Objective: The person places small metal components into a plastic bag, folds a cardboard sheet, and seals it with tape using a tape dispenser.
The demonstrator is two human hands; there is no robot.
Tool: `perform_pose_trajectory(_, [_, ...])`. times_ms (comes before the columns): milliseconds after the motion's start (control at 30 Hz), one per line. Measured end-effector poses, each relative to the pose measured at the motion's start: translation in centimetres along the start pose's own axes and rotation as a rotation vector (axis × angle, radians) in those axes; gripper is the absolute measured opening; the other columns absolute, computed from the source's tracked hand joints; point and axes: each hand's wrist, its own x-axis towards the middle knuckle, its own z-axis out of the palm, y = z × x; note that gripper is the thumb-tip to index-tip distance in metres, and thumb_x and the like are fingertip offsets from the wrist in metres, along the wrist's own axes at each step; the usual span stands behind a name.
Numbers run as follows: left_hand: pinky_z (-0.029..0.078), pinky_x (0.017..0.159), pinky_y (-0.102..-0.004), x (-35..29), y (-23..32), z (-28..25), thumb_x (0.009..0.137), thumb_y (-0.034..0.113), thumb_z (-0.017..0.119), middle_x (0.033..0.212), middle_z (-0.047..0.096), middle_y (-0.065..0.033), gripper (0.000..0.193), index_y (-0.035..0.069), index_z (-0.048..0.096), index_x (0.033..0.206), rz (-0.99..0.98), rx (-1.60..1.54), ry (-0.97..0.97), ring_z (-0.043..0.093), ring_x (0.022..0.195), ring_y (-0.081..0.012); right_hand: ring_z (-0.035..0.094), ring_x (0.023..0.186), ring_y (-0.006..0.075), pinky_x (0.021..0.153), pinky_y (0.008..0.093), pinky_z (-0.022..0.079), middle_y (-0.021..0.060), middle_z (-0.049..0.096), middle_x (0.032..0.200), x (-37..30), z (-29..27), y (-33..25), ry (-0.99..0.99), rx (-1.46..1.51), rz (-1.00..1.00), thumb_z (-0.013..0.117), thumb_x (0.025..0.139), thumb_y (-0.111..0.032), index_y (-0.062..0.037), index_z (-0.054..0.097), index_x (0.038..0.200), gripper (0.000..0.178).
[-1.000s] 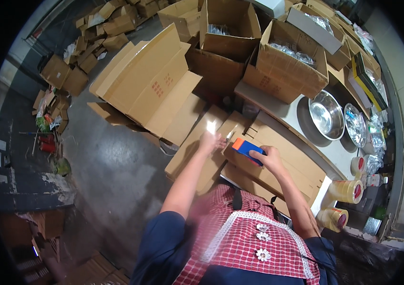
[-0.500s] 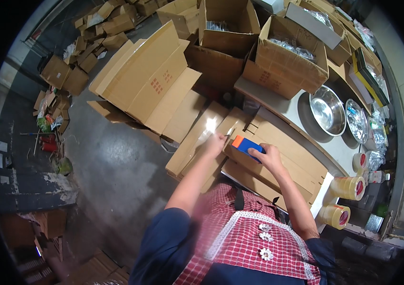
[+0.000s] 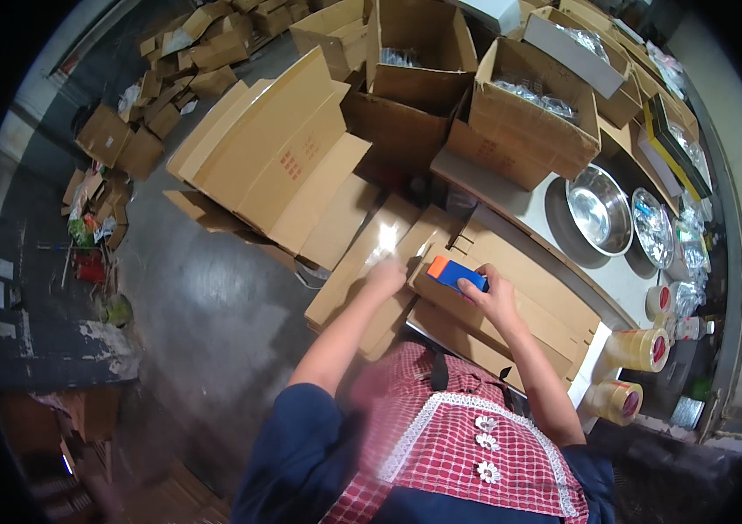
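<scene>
In my right hand [image 3: 495,297] is a blue block-shaped tool [image 3: 461,277] with an orange end. My fingers wrap round it just above a flat cardboard piece [image 3: 528,301] on the work surface. My left hand [image 3: 386,278] rests on or just over the long closed cardboard box [image 3: 349,284] to its left. Its fingers point downward and are blurred, so I cannot tell whether they grip anything. A bright glare [image 3: 386,237] shows on shiny tape along that box's top.
A large open carton [image 3: 257,157] stands to the left. Further back are cartons [image 3: 532,113] with plastic-wrapped goods. On the right table are a steel basin [image 3: 600,210], a foil-filled tray [image 3: 653,229] and tape rolls [image 3: 637,349]. Scrap cardboard [image 3: 174,87] lies on the floor far left.
My left hand has drawn back from the flap edge near the tool, toward me and to the left. The tool in my right hand has shifted slightly to the right.
</scene>
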Motion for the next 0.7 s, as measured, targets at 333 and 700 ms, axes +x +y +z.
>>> perform_pose_trajectory(333, [0.041,0.11,-0.0352,-3.3,3.7,-7.3,0.081,0.015,0.075,0.14,0.056,-0.0215,0.085,0.001,0.032,0.153,0.324,-0.3,-0.552,0.052,0.132,-0.032,0.063,0.102,0.0338,0.09,0.0438,0.05,0.0162,0.063,0.115,-0.4,-0.2,-1.8,0.086,-0.178,-0.443,0.063,0.092,-0.027,-0.0082,0.063,0.119,0.033])
perform_pose_trajectory(700, [0.019,0.119,-0.0587,0.4,3.4,-7.3,0.055,0.041,0.094,0.156,0.031,-0.0208,0.127,0.005,0.025,0.155,0.966,0.347,-0.173,0.028,0.145,-0.0391,0.062,0.085,0.0334,0.084,0.0432,0.05,0.0146,0.057,0.091,-0.4,-1.7,0.3,-0.176,-0.442,-0.583,0.071,0.087,-0.03,-0.025,0.059,0.135,0.05])
